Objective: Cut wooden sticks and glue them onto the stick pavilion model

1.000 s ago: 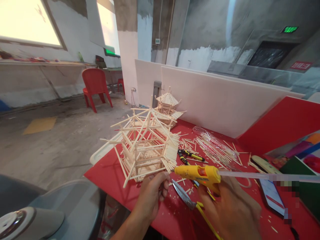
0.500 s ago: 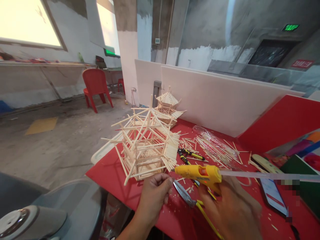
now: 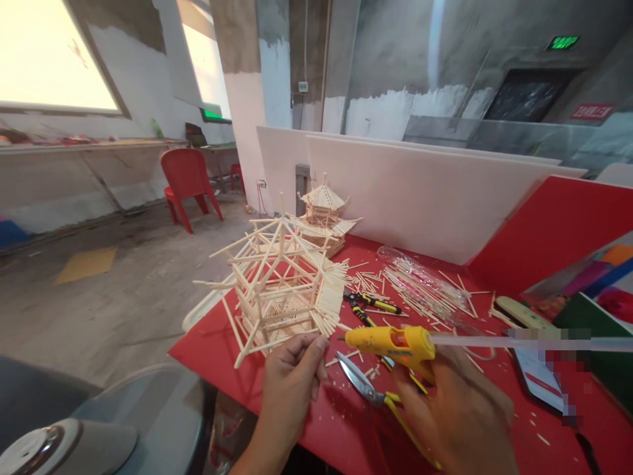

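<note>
A yellow hot glue gun [image 3: 390, 341] is gripped in my right hand [image 3: 455, 409], its nozzle pointing left and a long clear glue stick jutting from its back. My left hand [image 3: 291, 376] is closed in a pinch at the front of a wooden-stick pavilion model [image 3: 281, 290]; whatever its fingertips hold is hidden. The glue gun's tip is close to those fingertips, with a small gap between. Scissors with yellow handles [image 3: 361, 382] lie on the table below the glue gun, partly covered by my right hand. The model has open stick framing and a slatted roof section on its right.
Behind stands a second stick pavilion [image 3: 324, 204]. Black-and-yellow pliers [image 3: 368, 305], loose sticks in a clear bag [image 3: 425, 284] and a phone [image 3: 539, 379] lie on the red tabletop [image 3: 341, 429]. A grey stool [image 3: 163, 402] holds a white cylindrical container [image 3: 99, 442] at lower left.
The view has shifted slightly, so the model appears a little further left. My left hand has moved slightly left and up, away from the scissors' tips. My right hand still grips the glue gun.
</note>
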Demonstrator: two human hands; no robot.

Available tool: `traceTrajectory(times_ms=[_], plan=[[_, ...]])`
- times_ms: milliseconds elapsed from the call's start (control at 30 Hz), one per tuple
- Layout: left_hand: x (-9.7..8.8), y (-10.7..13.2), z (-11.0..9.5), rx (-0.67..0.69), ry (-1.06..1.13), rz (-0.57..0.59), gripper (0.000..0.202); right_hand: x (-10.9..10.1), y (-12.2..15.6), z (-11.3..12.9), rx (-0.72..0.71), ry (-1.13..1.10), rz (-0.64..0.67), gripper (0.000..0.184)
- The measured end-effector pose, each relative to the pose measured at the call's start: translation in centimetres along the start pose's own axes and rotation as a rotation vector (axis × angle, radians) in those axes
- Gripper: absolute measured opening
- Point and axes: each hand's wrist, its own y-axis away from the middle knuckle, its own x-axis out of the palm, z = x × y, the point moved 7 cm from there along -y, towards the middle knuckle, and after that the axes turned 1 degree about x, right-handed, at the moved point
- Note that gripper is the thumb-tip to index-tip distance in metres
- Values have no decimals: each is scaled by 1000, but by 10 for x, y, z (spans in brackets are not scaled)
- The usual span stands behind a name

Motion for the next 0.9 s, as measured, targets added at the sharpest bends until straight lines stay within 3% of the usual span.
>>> traceTrajectory(times_ms=[200, 333, 533, 700, 900], plan=[[0, 3, -28, 357, -431, -79, 42, 0, -2, -1, 1, -12, -5, 22], [2, 5, -31, 474, -563, -76, 41, -2, -5, 3, -41, 5, -46, 21], [0, 15, -31, 573, -603, -19, 29, 2, 0, 0, 13, -10, -5, 22], [-2, 20, -25, 555, -614, 22, 15, 1, 1, 3, 14, -23, 13, 19], [-7, 21, -14, 573, -622, -31, 37, -4, -20, 16, -65, 39, 2, 21]])
